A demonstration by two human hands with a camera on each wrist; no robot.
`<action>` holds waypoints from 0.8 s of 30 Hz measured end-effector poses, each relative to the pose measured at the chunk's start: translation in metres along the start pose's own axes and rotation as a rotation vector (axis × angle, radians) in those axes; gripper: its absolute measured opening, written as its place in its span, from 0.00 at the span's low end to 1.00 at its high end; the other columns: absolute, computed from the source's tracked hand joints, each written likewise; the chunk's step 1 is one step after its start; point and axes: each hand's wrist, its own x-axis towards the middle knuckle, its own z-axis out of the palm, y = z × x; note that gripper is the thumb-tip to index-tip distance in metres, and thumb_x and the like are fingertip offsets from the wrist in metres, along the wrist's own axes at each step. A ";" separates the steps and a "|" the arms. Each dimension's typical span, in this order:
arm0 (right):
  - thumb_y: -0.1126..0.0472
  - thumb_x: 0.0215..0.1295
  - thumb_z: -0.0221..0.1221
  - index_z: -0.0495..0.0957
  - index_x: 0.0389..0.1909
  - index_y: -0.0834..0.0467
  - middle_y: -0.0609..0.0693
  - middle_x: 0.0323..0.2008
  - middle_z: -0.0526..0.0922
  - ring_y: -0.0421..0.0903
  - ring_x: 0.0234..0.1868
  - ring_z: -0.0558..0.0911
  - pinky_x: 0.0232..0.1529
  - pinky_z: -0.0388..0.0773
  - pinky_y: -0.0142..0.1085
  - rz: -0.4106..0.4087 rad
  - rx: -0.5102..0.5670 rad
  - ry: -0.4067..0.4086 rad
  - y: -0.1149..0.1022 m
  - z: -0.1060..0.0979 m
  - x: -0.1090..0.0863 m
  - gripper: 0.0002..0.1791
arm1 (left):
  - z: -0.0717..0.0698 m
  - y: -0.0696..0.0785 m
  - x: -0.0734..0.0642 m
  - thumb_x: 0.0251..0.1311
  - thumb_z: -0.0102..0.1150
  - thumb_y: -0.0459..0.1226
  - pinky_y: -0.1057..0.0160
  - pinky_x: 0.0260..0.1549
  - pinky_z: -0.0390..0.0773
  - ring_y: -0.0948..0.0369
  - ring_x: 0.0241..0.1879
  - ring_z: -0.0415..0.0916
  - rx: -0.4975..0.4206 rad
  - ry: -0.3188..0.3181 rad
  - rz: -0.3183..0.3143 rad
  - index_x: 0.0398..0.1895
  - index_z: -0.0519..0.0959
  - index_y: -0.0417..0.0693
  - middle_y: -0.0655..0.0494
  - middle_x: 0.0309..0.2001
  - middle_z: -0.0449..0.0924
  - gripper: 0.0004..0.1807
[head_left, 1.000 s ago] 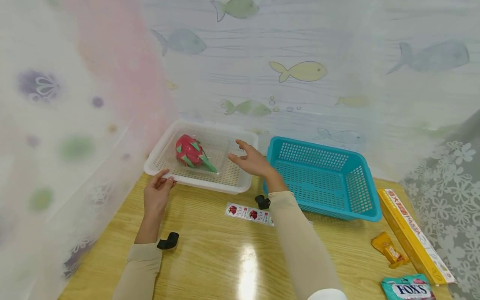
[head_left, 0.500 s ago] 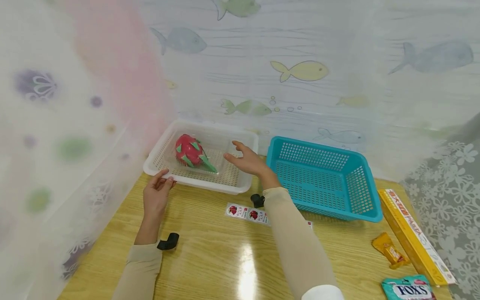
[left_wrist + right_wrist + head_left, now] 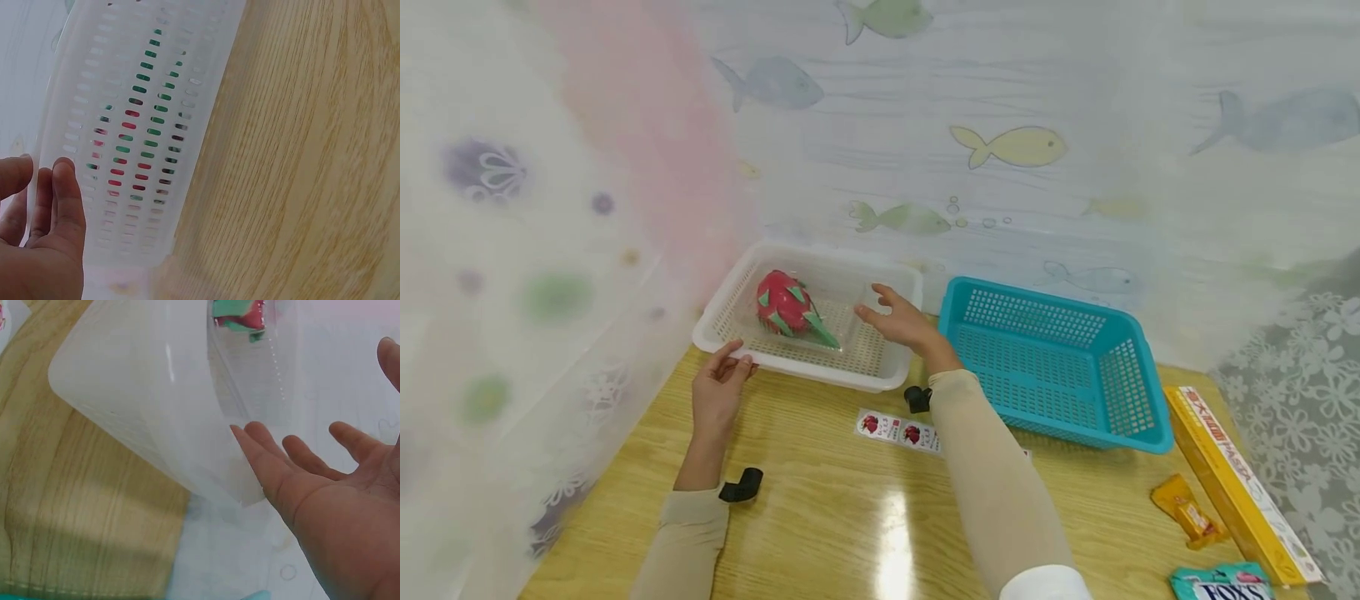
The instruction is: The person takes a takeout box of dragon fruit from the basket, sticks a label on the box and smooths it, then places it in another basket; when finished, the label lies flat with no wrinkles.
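Observation:
A red dragon fruit (image 3: 784,304) with green scales lies in a clear plastic box (image 3: 848,332), which sits inside a white slotted basket (image 3: 820,372). My left hand (image 3: 717,387) pinches the basket's front rim near its left corner. In the left wrist view the thumb and fingers (image 3: 67,194) lie on either side of that rim, and red and green show through the slots. Over the right end of the white basket is my right hand (image 3: 906,323), fingers spread beside the clear box and holding nothing. Whether its fingertips touch the box, I cannot tell.
To the right stands a teal basket (image 3: 1030,358). A strip of dragon fruit stickers (image 3: 895,429) lies on the table, partly under my right sleeve. Further right are an orange wrapped snack (image 3: 1187,510), a teal FOX'S bag (image 3: 1221,583) and a long yellow pasta box (image 3: 1240,492).
My right hand has shifted slightly left, nearer the clear box. The left hand keeps its place on the rim. The head view has moved a little.

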 end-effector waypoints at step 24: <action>0.35 0.73 0.54 0.40 0.83 0.41 0.57 0.83 0.43 0.61 0.82 0.49 0.75 0.51 0.69 0.124 0.113 -0.126 -0.011 0.015 0.014 0.47 | -0.002 -0.001 0.001 0.70 0.60 0.32 0.67 0.49 0.84 0.65 0.39 0.85 0.037 -0.004 0.020 0.66 0.74 0.37 0.64 0.34 0.77 0.23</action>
